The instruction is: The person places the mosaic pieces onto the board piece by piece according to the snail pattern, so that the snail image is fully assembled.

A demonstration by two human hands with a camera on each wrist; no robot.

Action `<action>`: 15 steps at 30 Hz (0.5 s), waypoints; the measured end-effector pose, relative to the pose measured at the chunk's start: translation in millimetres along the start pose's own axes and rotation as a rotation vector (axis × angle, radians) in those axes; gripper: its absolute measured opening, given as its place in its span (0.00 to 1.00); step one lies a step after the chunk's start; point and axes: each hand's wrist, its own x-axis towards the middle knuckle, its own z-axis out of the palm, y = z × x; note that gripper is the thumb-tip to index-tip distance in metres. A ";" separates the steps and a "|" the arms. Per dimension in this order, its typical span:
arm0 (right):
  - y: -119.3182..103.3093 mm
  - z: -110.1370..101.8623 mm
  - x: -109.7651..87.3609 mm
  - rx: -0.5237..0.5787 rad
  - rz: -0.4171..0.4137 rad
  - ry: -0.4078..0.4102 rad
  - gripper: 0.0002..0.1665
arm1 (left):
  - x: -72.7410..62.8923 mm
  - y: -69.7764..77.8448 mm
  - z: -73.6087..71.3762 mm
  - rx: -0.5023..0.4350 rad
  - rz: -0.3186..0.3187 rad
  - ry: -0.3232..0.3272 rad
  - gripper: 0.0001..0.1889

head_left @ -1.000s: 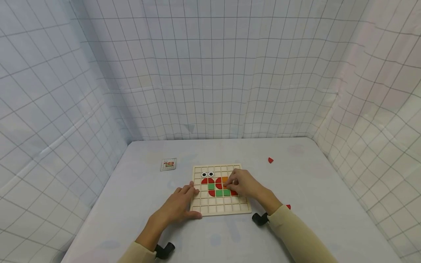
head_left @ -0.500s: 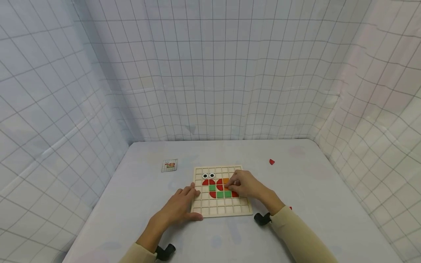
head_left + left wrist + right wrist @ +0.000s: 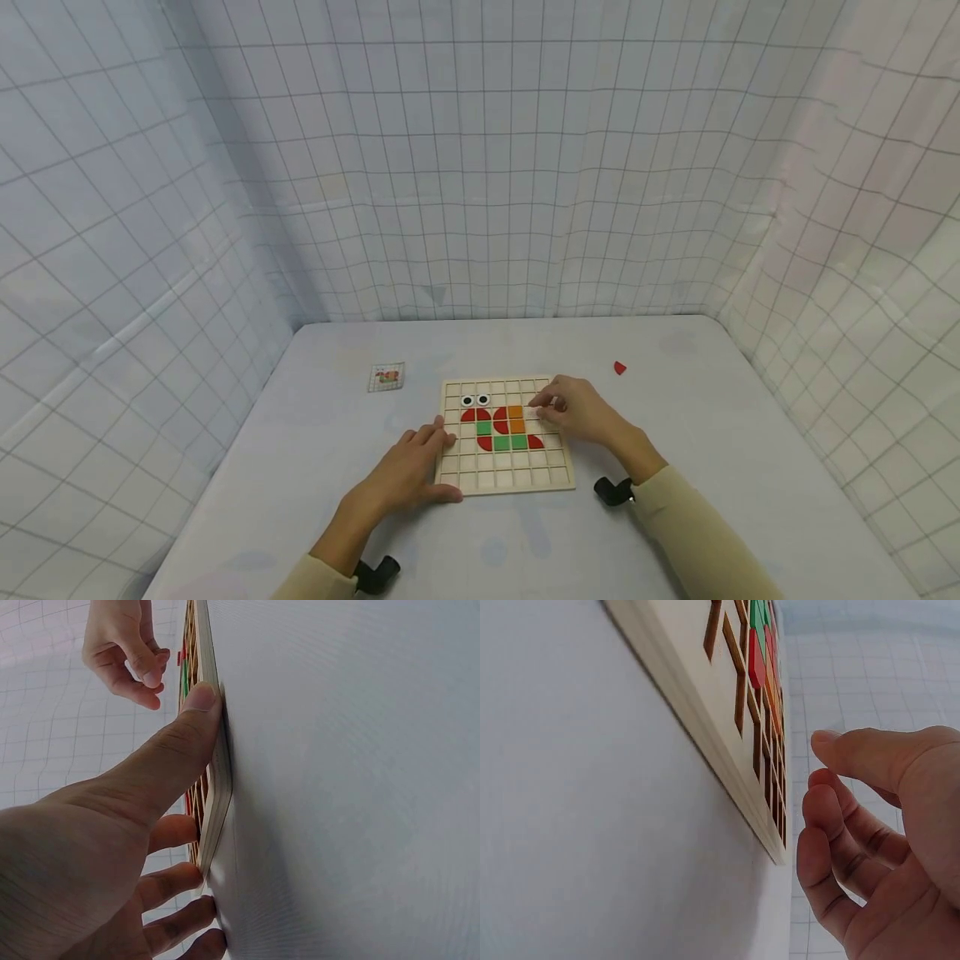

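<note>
A wooden grid board [image 3: 487,479] lies on the table with coloured tiles in its cells. Two eye tiles [image 3: 476,401] sit above red quarter-round tiles, several green squares [image 3: 502,443] and two orange squares [image 3: 517,426]. My left hand [image 3: 408,467] is spread round the board's near left corner. Its thumb [image 3: 180,739] presses the near edge while the fingers touch the left side. Over the board's right part hovers my right hand [image 3: 581,408], fingers loosely bent. In the right wrist view nothing shows between its thumb and fingertips [image 3: 823,806].
A small picture card [image 3: 386,377] lies on the table behind and left of the board. One loose red tile [image 3: 619,367] lies at the back right. White gridded cloth [image 3: 480,183] surrounds the table at the back and sides.
My right hand has let go of the lower orange square and moved right and away from it. Both orange squares now show in the board. The left hand stays in place.
</note>
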 end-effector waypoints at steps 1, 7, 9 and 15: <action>2.0 -2.3 -0.6 -0.007 0.000 0.011 0.08 | 0.0 0.1 0.0 -0.001 -0.001 0.000 0.49; 19.4 -15.8 -5.6 -0.020 0.014 0.064 0.12 | 0.0 0.2 -0.7 -0.007 -0.004 -0.004 0.49; 25.1 -20.3 -8.0 -0.026 0.041 0.071 0.13 | 0.0 0.0 -0.5 -0.010 -0.006 -0.006 0.49; 41.9 -33.4 -13.5 -0.047 0.101 0.093 0.18 | 0.2 1.6 -0.7 -0.007 -0.015 -0.010 0.48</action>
